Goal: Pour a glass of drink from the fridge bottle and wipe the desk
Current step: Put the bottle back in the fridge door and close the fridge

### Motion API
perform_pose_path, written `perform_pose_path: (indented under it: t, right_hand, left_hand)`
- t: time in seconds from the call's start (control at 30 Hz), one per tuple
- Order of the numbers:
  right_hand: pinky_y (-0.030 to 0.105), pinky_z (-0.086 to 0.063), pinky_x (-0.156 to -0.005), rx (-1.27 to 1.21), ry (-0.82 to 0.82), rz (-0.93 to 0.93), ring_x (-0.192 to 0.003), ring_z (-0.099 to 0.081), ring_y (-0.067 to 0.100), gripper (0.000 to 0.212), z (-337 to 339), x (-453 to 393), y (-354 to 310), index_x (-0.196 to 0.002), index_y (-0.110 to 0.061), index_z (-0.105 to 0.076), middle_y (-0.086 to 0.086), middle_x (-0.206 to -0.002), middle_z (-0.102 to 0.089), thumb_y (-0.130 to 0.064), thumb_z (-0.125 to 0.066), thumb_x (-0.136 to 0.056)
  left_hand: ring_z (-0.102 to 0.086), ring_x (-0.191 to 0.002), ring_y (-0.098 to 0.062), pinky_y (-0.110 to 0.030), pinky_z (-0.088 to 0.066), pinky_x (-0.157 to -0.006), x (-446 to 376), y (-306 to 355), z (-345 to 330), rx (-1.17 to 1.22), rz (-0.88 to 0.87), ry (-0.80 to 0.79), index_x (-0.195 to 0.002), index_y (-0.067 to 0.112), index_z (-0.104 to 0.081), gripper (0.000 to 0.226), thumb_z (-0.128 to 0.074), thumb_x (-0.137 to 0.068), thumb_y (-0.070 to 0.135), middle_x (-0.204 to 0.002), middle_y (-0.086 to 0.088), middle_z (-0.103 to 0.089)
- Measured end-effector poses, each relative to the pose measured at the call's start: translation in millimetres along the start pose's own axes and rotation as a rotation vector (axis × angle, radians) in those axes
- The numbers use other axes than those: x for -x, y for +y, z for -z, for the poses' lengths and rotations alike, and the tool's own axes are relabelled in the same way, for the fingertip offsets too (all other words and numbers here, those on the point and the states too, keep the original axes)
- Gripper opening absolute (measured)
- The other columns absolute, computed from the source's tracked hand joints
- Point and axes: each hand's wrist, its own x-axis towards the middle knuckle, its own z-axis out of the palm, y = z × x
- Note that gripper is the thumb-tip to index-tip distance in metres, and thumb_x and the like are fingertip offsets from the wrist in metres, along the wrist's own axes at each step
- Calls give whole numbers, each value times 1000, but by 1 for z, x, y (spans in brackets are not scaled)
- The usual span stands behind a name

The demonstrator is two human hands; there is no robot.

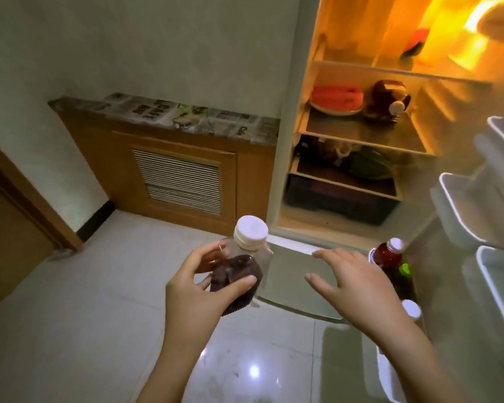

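Observation:
I stand in front of the open fridge [285,141]. My left hand [198,289] grips a clear plastic bottle [242,266] with a white cap and dark brown drink, held upright above the floor. My right hand [352,289] hovers empty with fingers spread, just right of the bottle and beside the bottom door shelf. That shelf holds a red-drink bottle [387,254], a green-capped bottle [405,271] and a white-capped bottle [410,309].
The fridge door [477,228] hangs open at right with white racks. A plate of red food [336,100] and a dark jar [387,103] sit on a lit shelf. A wooden cabinet [169,170] lines the left wall. The floor is glossy white tile [99,315].

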Motion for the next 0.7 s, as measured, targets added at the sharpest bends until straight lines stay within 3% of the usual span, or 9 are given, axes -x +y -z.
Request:
perform_pose_path:
  t: [0.17,0.33,0.47,0.57,0.7]
  right_hand:
    - [29,-38,-87,32,106,-170,-117,-45,10,47,17,-27,15,-128,-33,-46,-13,-125,-53,-58,-41,-88]
    - [29,-38,-82,44,214,-398,-113,-46,10,45,20,-41,23,-122,-34,-50,-15,-117,-57,-60,-39,-87]
    - [30,-41,-83,65,285,-630,-112,-47,10,41,25,-47,16,-118,-36,-51,-17,-117,-58,-59,-40,-86]
    - [31,-41,-86,40,319,-803,-113,-47,10,40,31,-46,3,-120,-37,-51,-18,-118,-57,-57,-43,-86]
    - [32,-41,-86,51,392,-1003,-114,-46,10,39,35,-30,-14,-119,-37,-52,-19,-119,-57,-56,-45,-85]
  left_hand:
    - [-61,-98,3,-22,-53,-83,-70,8,-34,13,-49,-196,-100,38,-64,57,-89,-53,19,-94,23,-68]
    - [-61,-99,0,-22,-54,-82,-134,13,-74,19,-117,-449,-103,37,-63,58,-88,-51,29,-98,21,-67]
    - [-63,-99,-11,-32,-56,-83,-179,22,-104,49,-181,-681,-105,31,-66,61,-90,-50,24,-102,11,-69]
    - [-63,-100,-13,-32,-56,-84,-205,33,-123,77,-206,-855,-106,31,-66,62,-90,-49,26,-103,10,-69]
    - [-63,-97,-1,-17,-54,-77,-219,51,-150,169,-235,-1050,-107,32,-68,63,-87,-47,31,-100,15,-70]
